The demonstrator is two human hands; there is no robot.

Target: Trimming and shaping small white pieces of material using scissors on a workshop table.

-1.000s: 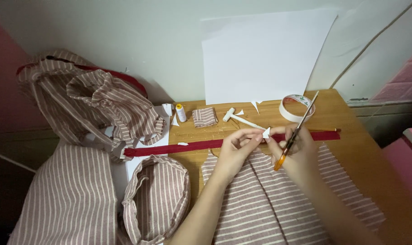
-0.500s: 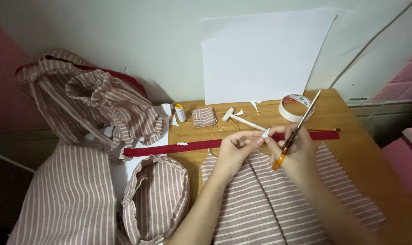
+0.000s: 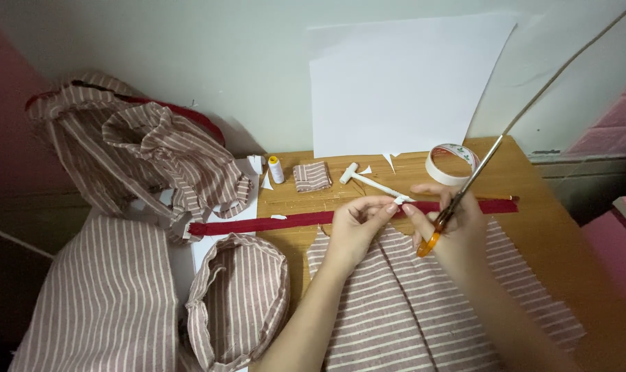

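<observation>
Over the wooden tabletop [image 3: 533, 207], the left hand [image 3: 357, 227] pinches a small white scrap of tape [image 3: 402, 200] above the one red zipper [image 3: 313, 219]. The right hand [image 3: 454, 231] grips one pair of orange-handled scissors [image 3: 464, 186], fingertips meeting the scrap. Seemingly a tape-fixing step; pressing it down needs care. One tape roll [image 3: 452, 164], one thread spool [image 3: 276, 169].

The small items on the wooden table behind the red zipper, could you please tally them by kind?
White thread spool: 1
Folded striped fabric square: 1
White T-shaped plastic tool: 1
White tape roll: 1
Total: 4
</observation>
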